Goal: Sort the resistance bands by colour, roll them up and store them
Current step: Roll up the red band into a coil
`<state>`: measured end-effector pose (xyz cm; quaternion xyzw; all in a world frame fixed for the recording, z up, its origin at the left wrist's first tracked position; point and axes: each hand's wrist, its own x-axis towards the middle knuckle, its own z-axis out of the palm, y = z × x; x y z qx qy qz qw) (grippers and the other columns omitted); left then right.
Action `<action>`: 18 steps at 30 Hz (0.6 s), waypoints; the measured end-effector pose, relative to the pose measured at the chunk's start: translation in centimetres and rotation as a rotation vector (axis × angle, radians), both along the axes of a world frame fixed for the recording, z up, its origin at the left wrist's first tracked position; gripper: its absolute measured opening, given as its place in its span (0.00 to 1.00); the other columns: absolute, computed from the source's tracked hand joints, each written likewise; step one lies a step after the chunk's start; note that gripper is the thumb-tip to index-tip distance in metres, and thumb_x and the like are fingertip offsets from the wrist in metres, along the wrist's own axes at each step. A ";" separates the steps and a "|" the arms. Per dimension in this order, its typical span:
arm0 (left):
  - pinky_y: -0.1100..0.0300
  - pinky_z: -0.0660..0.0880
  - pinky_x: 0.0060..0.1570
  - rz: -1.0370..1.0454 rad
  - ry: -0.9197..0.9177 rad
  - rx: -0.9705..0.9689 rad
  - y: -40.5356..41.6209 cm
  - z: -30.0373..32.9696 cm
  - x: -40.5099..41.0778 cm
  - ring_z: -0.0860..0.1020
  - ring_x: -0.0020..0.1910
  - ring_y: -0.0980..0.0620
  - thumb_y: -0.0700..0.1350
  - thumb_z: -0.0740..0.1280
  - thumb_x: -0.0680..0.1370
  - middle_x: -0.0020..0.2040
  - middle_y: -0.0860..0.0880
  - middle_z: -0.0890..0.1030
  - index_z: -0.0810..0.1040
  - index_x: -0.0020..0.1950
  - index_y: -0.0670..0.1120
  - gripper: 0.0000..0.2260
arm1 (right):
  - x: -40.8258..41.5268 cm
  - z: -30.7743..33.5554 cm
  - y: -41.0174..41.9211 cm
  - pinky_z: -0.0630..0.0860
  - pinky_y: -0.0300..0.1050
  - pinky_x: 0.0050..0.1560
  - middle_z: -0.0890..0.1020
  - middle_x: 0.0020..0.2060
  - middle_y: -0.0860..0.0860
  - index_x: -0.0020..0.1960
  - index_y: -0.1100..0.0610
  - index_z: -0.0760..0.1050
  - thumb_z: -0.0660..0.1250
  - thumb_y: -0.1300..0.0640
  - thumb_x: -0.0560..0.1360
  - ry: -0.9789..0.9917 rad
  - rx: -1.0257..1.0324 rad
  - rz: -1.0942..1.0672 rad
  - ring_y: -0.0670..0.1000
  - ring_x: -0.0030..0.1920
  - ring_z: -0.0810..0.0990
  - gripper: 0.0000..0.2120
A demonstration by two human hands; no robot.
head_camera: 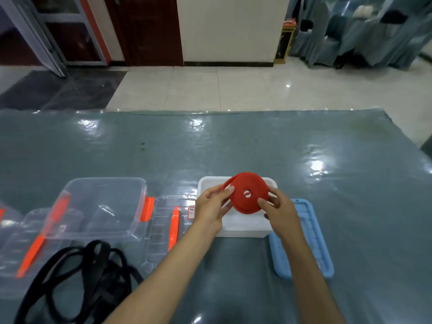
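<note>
Holding the rolled red band [247,192] between both hands, the coil is kept just above the white box [243,226], which stands near the middle of the table [233,146], toward its near edge. The left hand [211,206] is pinched on the coil's left rim, where the loose outer end can be seen lifting slightly away from the roll; the right hand [280,210] is curled round the right rim, thumb on the face.

The band is judged to be light, soft and springy, so the roll is likely to loosen if the outer end is released. It is best taken by the rim, with the free tail pressed flat against the coil, rather than by the open centre.

The blue lid [304,239] is laid just beside the white box, on its right. At the table's near left corner the black bands [93,277] are left in a loose, unrolled tangle, partly over a clear lid [163,230] and in front of the clear box [100,206] with orange latches. The black ones are judged not yet rolled.
</note>
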<state>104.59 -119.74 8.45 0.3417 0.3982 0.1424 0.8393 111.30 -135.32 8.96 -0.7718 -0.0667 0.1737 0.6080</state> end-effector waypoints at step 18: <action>0.53 0.79 0.46 -0.096 0.425 -0.059 2.6 -14.1 9.4 0.80 0.56 0.41 0.30 0.71 0.79 0.66 0.32 0.81 0.78 0.71 0.35 0.19 | 7.8 -10.6 4.2 0.82 0.57 0.58 0.83 0.52 0.54 0.67 0.59 0.78 0.72 0.51 0.80 0.447 -0.522 0.245 0.55 0.52 0.82 0.19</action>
